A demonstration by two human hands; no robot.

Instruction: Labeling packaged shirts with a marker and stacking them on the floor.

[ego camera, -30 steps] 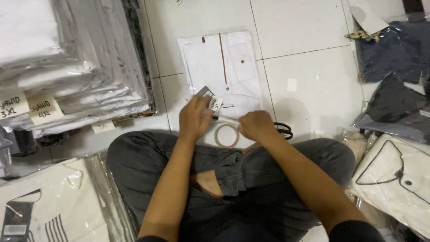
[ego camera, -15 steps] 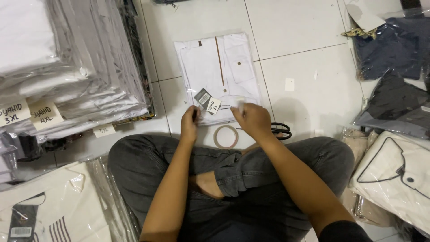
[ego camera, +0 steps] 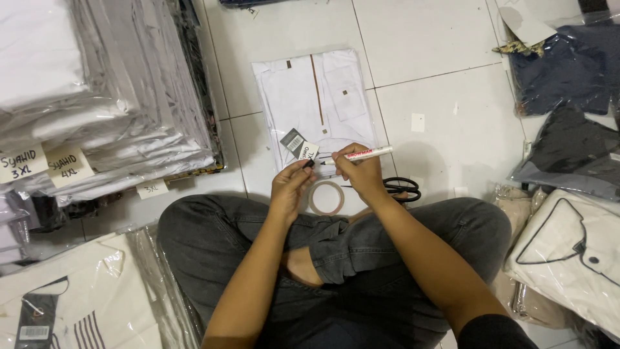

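Fingers (ego camera: 352,167) of the right hand (ego camera: 360,176) grasp a white marker (ego camera: 359,154) at the frame's centre, its tip towards the left hand (ego camera: 290,189), whose fingertips pinch the dark cap (ego camera: 309,164). Just above lies a folded white shirt (ego camera: 316,103) with tags (ego camera: 299,146); below, a tape roll (ego camera: 325,198) and scissors (ego camera: 402,189).

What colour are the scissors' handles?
Black, on the scissors beside the right hand; head view.
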